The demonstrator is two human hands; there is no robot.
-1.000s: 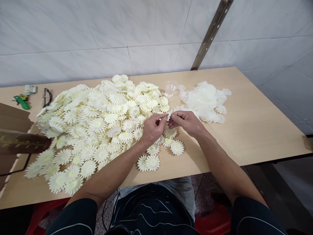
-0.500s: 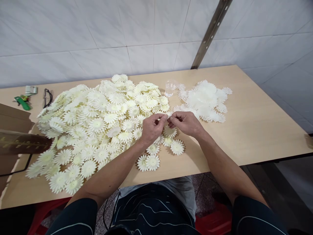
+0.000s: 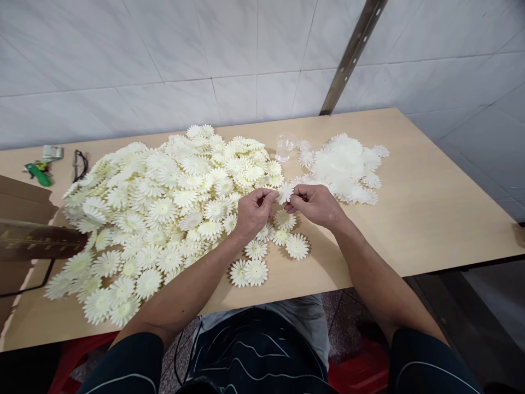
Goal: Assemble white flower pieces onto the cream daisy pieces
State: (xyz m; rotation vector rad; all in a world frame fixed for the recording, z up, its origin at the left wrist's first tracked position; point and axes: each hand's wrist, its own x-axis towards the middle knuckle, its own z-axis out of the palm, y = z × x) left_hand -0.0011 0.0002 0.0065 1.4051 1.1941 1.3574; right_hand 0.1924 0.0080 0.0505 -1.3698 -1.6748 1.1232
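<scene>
Between my two hands a small white daisy-shaped flower piece (image 3: 285, 193) is held up, its petals facing me. My left hand (image 3: 255, 212) pinches its left edge between thumb and fingers. On the opposite edge my right hand (image 3: 315, 204) grips it, with the fingers bent. Below them several loose cream flower pieces (image 3: 297, 247) lie on the table. A big heap of cream flower pieces (image 3: 180, 197) spreads out to the left of my hands. Behind my right hand sits a smaller pile of whiter, translucent flower pieces (image 3: 344, 164).
A clear plastic cup (image 3: 284, 146) stands at the back between the piles. At the far left are a green-handled tool (image 3: 39, 174), black-framed glasses (image 3: 80, 164) and a cardboard box (image 3: 24, 205). The wooden table (image 3: 426, 202) meets a tiled wall with a metal upright (image 3: 353, 57).
The flower piece between my fingers has turned to face me and shows more fully. My hands have drawn slightly apart around it; the heaps look the same.
</scene>
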